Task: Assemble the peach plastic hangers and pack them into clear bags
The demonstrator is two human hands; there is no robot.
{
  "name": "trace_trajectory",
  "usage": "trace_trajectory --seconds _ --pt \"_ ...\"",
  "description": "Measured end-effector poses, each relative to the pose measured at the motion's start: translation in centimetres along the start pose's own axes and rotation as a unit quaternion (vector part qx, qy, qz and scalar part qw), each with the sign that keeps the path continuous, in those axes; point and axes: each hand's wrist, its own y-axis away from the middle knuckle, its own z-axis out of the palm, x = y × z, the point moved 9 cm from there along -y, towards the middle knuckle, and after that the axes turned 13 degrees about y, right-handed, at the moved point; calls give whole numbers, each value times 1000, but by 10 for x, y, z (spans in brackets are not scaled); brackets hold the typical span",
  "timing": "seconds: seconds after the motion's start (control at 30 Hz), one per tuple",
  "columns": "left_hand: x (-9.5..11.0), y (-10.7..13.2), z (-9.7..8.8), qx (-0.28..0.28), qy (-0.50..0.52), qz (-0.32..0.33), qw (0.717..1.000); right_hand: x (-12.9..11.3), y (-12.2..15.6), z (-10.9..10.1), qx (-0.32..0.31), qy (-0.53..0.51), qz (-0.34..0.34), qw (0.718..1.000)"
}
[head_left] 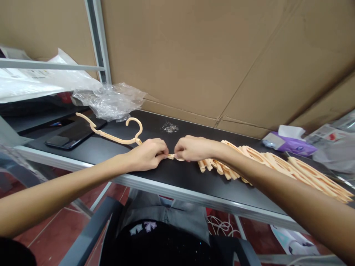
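Observation:
A cream plastic clothes hanger [118, 139] lies across the dark shelf top, its hook pointing up and its left arm stretching toward the phone. My left hand [148, 154] is closed around the hanger's right arm and covers part of it. Close beside it, my right hand [190, 148] pinches the outer end of that same arm. Between my fingertips a short jointed bit of the hanger shows. Several more cream hangers [257, 157], folded and stacked in a row, lie to the right, partly behind my right forearm.
A black phone [74, 135] lies left, near crumpled clear plastic [113, 101] and white bags [47, 79]. White crumbs [169, 128] are scattered behind my hands. A purple tissue pack [294, 142] sits back right. Cardboard [194, 55] walls the back; a metal edge [177, 194] runs along the front.

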Motion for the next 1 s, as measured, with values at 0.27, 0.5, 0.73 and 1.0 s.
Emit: trace_trajectory --seconds 0.27,0.5,0.73,1.0 --pt "1 0 -1 -2 -7 -2 1000 -21 9 -10 63 123 -13 990" --pt "-3 1 -3 6 -8 -26 1000 -40 17 -8 92 220 -59 969" --pt "-2 3 -4 14 -21 -11 1000 -39 20 -5 111 228 -56 966" --pt "6 7 -14 80 -15 17 997 -8 27 -10 203 143 1 969"
